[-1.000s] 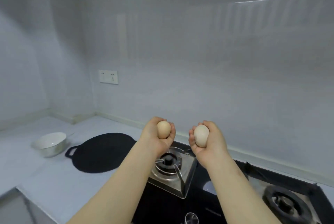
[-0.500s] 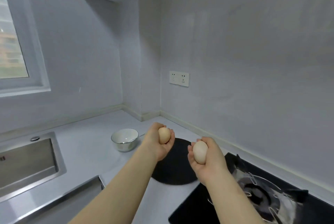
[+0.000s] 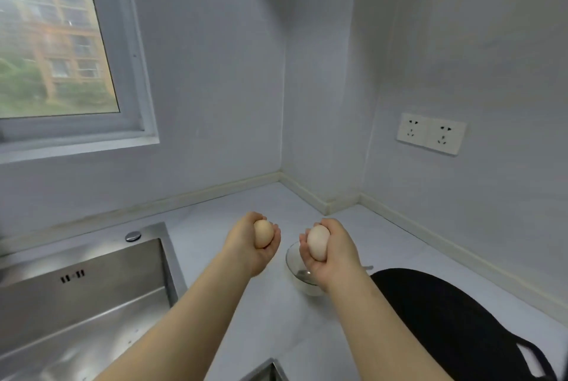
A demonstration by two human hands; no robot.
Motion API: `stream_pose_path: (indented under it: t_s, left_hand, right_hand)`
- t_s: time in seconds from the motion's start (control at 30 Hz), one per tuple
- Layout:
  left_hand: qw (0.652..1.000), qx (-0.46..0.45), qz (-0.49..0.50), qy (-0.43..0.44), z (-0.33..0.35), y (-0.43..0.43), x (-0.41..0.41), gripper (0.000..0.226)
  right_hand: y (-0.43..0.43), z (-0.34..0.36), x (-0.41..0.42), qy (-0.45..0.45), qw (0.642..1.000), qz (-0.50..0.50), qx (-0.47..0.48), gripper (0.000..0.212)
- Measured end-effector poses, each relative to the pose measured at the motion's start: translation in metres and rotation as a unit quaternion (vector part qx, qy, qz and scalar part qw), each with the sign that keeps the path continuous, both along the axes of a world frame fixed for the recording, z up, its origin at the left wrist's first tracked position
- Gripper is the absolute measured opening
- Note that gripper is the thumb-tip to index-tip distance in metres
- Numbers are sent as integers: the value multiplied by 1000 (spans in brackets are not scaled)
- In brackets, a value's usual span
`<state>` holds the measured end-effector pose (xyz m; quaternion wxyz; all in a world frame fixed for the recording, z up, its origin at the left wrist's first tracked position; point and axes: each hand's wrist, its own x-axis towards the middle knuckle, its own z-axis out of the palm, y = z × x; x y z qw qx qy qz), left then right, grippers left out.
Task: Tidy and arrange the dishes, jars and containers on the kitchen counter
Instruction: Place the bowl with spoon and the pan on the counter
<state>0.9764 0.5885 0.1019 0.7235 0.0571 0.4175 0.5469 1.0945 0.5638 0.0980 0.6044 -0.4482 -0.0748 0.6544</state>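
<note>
The white bowl (image 3: 299,279) sits on the pale counter (image 3: 261,319), half hidden behind the right hand (image 3: 333,254). That hand's fingers curl round a pale egg (image 3: 318,242), and the left hand (image 3: 252,245) clasps a tan egg (image 3: 263,233). From the bowl, the steel sink (image 3: 83,303) lies at 8 o'clock, a black pan (image 3: 445,325) at 4, the window (image 3: 55,36) at 10 and a wall socket (image 3: 430,134) at 2.

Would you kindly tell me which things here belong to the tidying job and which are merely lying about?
In the job: tan egg in left hand; pale egg in right hand; bowl; black pan.
Just there: sink; socket; window.
</note>
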Motion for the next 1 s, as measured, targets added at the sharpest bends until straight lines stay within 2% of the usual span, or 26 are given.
stream_pose_path:
  t_s: [0.3, 0.43, 0.63, 0.73, 0.8, 0.87, 0.97, 1.0]
  left_hand:
    - [991, -102, 85, 28, -38, 71, -76, 16]
    - [991, -98, 82, 39, -46, 101, -85, 10]
    - [992, -89, 60, 69, -62, 133, -94, 27]
    - [991, -77, 40, 104, -74, 153, -101, 26]
    - [988, -68, 18, 140, -84, 169, -104, 25]
    - [977, -53, -32, 203, -96, 186, -105, 14]
    - [921, -61, -106, 370, -114, 210, -98, 1]
    - [895, -60, -116, 426, -123, 220, -97, 13]
  right_hand:
    - [96, -34, -41, -63, 992, 107, -26, 13]
    - [136, -49, -45, -104, 985, 135, -32, 9]
    - [176, -67, -61, -160, 967, 197, -32, 7]
    - [193, -75, -66, -193, 959, 205, -25, 8]
    - [208, -84, -68, -231, 947, 221, -25, 13]
    - [222, -95, -68, -277, 927, 253, -18, 24]
    - [242, -112, -71, -329, 897, 295, -22, 31]
    - [250, -122, -72, -341, 891, 298, -29, 30]
